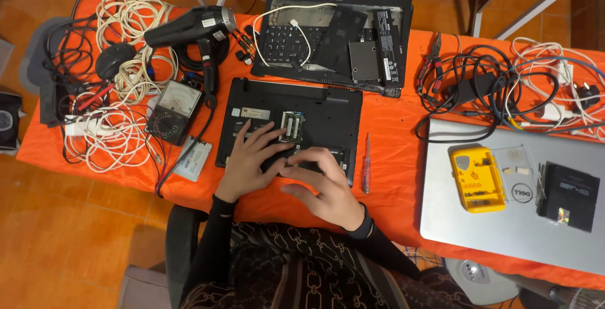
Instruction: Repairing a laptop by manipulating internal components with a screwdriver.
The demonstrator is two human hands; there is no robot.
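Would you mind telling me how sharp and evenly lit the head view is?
Head view: sharp at centre, both hands crisp on the black laptop base; warm light, soft shadows; mild glare on the silver laptop; edges bend slightly, wide-angle.

White rectangular label [254,113] sat on upturned black laptop base [328,110], at its upper left. Long pale sticker strip [386,47] ran along right edge of second opened laptop chassis [334,34], beyond base. Small white label [208,23] on black hair dryer [192,28], up-left of base. Round logo badge [522,192] on silver closed laptop [441,221], right of base.
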